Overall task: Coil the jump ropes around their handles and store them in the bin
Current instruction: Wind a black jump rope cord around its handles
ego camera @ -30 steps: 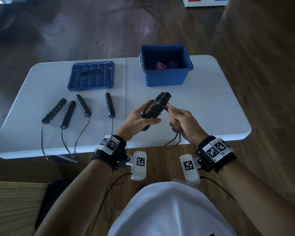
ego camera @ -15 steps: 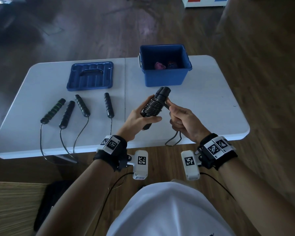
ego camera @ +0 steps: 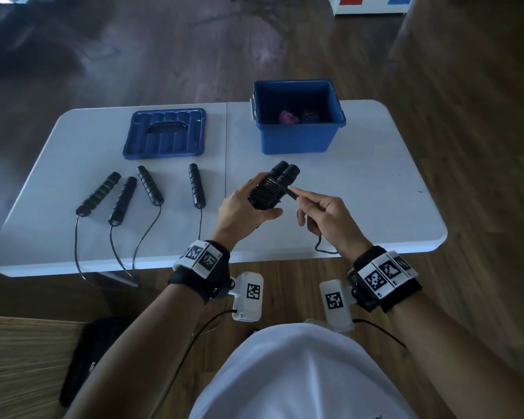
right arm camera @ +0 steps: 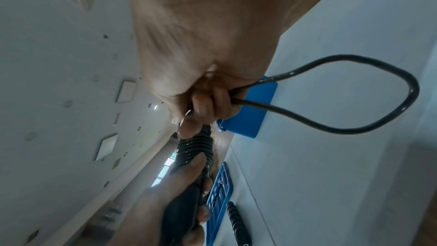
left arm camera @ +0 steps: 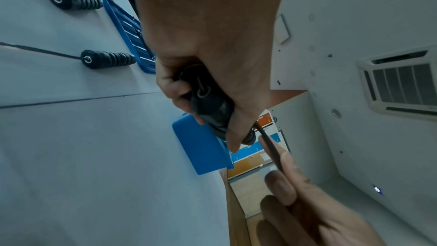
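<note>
My left hand [ego camera: 248,204] grips a pair of black jump-rope handles [ego camera: 274,184] held side by side, with black rope coiled tightly round them. My right hand [ego camera: 321,211] pinches the rope's free end [ego camera: 292,193] just right of the coil. A short loop of rope [right arm camera: 354,100] hangs from that fist over the table's near edge. The open blue bin [ego camera: 298,119] stands behind the hands with a pink and a dark bundle inside. Several more black handles [ego camera: 149,186] lie on the left of the white table [ego camera: 375,182], their ropes trailing off the front edge.
The bin's blue lid [ego camera: 165,134] lies flat at the back left of the table. One handle [ego camera: 99,192] at the far left has green bands. Wooden floor surrounds the table, and a dark bag [ego camera: 85,358] sits on the floor at my left.
My right hand has moved a little right and away from the coil, drawing the rope's end taut. The hanging loop under the table edge has grown shorter. My left hand holds the handles as before.
</note>
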